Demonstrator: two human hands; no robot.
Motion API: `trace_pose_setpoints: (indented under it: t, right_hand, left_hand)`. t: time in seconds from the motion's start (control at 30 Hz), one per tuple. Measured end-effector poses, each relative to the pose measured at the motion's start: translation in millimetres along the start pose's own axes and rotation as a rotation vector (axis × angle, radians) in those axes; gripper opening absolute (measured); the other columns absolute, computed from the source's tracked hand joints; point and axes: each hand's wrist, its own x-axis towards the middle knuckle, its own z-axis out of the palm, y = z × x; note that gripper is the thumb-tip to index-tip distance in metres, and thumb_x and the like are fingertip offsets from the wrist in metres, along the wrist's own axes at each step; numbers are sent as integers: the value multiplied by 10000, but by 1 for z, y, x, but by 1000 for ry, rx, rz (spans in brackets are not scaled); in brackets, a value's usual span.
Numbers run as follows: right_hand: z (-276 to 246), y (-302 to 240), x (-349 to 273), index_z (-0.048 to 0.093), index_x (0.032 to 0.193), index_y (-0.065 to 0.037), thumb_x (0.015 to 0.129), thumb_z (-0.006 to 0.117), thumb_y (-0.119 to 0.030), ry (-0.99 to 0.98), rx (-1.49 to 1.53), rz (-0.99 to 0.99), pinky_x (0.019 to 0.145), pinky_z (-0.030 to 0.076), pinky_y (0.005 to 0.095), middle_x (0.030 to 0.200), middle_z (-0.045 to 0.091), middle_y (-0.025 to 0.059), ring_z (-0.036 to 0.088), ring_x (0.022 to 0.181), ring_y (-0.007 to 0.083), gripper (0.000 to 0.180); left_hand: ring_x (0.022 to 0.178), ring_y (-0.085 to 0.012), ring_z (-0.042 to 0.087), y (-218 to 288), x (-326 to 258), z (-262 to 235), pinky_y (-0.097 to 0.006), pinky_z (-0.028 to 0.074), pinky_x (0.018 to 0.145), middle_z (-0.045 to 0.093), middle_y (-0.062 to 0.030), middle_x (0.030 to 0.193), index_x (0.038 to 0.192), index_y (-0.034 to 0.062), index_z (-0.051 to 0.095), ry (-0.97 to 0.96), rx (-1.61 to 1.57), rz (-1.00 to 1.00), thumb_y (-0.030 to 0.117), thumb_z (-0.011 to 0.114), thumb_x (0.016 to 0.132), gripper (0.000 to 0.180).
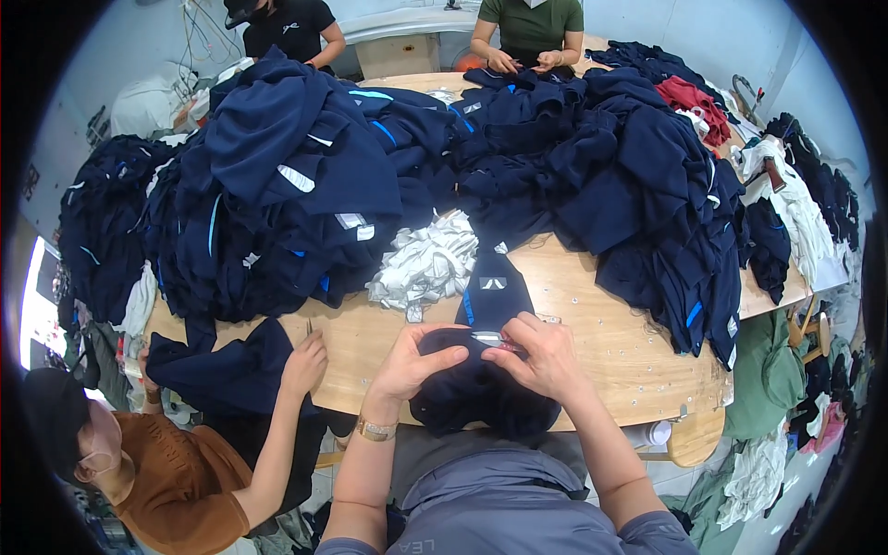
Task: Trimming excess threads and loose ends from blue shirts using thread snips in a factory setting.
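A navy garment hangs over the table's front edge in front of me, its far part lying flat with a small grey-white patch. My left hand is closed on its folded edge, thumb on top. From my right hand juts a small pair of thread snips, silver-bladed with a bit of red near the fingers. The blades lie against the fabric edge, close to my left fingertips. My right fingers partly hide the handle.
A heap of white strips lies beyond my hands. Big piles of navy garments stand at the left and right of the wooden table. At the left a co-worker handles a navy garment; two people work across the table.
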Motion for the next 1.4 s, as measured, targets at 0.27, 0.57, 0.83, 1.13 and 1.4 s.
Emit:
trace_pose_setpoints:
  t: [0.27,0.57,0.83,1.13,1.4]
  right_hand:
    - [0,4,-2,538,705,-78,761,672,-391,-10,53,-7,452,388,331,629,485,43,527,506,232,345]
    - [-2,7,0,531,716,-87,748,672,-406,-31,-4,-76,450,385,330,632,476,40,529,505,228,350]
    - [-3,7,2,528,717,-90,751,665,-409,-57,-13,-104,452,390,333,636,471,42,528,504,229,349]
    - [-4,9,0,535,716,-94,763,650,-426,-52,-50,-107,468,400,331,638,479,40,536,509,221,354]
    - [-6,6,2,524,691,-109,759,648,-442,-52,-126,-159,463,397,311,615,473,23,534,503,192,362]
  left_hand:
    - [765,-49,562,3,-1,2,-180,458,698,638,-23,883,1030,-44,618,14,33,-21,40,688,773,279]
    - [772,-47,568,4,-2,3,-180,464,700,647,-28,894,1030,-37,625,-2,116,11,47,691,771,280]
    - [772,-43,566,8,-1,7,-178,463,699,647,-21,896,1035,-31,625,-23,168,20,38,679,778,272]
    - [750,-35,556,12,-2,6,-174,455,672,639,-6,875,1031,-23,632,-15,220,3,37,680,777,265]
    - [737,-26,570,14,-4,11,-159,465,666,650,-16,859,1013,-23,641,6,225,0,28,706,746,279]
